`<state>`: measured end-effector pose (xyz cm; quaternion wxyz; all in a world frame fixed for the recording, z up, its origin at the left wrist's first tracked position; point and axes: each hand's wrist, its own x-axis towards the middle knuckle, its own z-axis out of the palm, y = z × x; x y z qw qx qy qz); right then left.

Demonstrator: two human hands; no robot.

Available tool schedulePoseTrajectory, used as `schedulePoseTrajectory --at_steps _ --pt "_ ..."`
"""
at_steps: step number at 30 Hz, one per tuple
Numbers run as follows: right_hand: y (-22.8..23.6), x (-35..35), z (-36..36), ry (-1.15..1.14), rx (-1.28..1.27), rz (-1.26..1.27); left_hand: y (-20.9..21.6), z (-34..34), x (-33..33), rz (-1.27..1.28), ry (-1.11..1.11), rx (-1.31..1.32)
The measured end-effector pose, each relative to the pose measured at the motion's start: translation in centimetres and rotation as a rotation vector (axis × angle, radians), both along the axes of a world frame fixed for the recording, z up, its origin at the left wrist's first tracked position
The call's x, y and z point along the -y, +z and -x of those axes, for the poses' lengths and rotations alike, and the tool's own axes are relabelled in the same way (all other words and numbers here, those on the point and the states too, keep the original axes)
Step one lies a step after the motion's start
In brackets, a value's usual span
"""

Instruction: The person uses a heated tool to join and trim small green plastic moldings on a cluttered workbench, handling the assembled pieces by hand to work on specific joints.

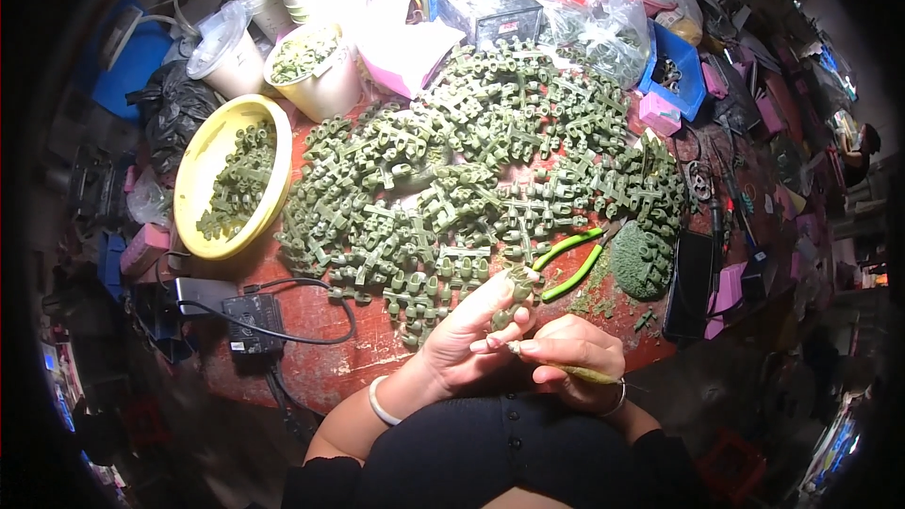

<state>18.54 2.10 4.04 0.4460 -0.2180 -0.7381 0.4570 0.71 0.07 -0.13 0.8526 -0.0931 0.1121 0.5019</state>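
My left hand (pixel 457 344), with a white bangle at its wrist, is closed on a small green wax-like piece (pixel 504 318) in front of my chest. My right hand (pixel 586 349) grips a slim pen-like tool with an olive handle (pixel 592 375). The tool's front end points left, close to the left fingertips; whether it touches the piece I cannot tell. Just beyond both hands spreads a broad heap of similar green pieces (pixel 415 184), many with ring-like loops. Green-handled pliers (pixel 570 273) lie open beside the heap.
A yellow basin (pixel 196 184) of green pieces stands at left, near white buckets (pixel 325 90) of green scraps. A black adapter (pixel 255 323) with cable lies near the front left edge. To the right are a round green textured mound (pixel 636 264), a dark phone-like slab (pixel 688 285) and a blue bin (pixel 693 85).
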Motion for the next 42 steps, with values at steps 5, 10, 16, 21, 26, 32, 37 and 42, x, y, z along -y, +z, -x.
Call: schedulePoseTrajectory --at_steps 5,10,16,21,26,32,37,42 --pt "-0.12 -0.06 -0.31 -0.11 0.034 -0.02 0.49 0.09 -0.26 -0.003 -0.012 -0.036" --pt "-0.17 0.02 -0.2 -0.049 0.015 -0.016 0.57 0.06 -0.02 0.053 -0.005 -0.06" --pt "-0.31 -0.05 -0.34 -0.083 0.026 -0.025 0.11 -0.06 0.04 0.026 0.025 0.016" --pt "-0.18 -0.09 -0.15 -0.074 0.016 -0.036 0.09 0.08 -0.05 -0.005 0.01 0.026" --pt "-0.35 0.09 -0.04 -0.04 0.007 -0.025 0.2 0.07 0.16 0.039 -0.011 -0.009" --pt "-0.16 -0.01 -0.35 -0.087 0.015 -0.027 0.51 0.18 -0.13 0.011 -0.012 0.018" --pt "-0.1 -0.07 0.01 -0.023 0.024 -0.031 -0.11 0.12 0.15 -0.009 -0.011 0.028" --pt "-0.33 -0.02 -0.2 -0.083 0.034 -0.057 0.06 0.07 -0.14 0.025 -0.012 0.013"
